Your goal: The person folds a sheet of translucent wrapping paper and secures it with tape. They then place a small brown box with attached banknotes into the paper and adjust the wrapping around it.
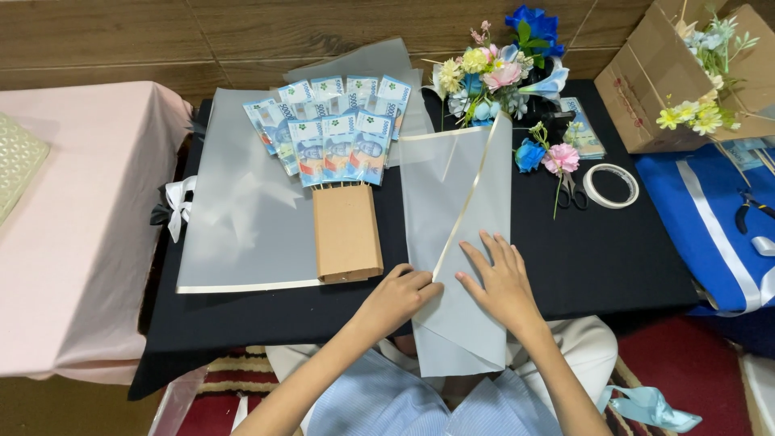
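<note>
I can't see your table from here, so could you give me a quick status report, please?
Left hand and right hand flat on the folded grey wrapping sheet, holding nothing. Sheet overhangs the black table. Scissors and tape roll lie apart.

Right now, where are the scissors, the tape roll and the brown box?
scissors (572,194): head view, on the handles.
tape roll (592,191): head view, on its left rim.
brown box (346,234): head view, on its flat front.

Left hand (400,295) curled, knuckles down; right hand (496,278) flat, fingers spread, both forearms reaching forward.
</note>
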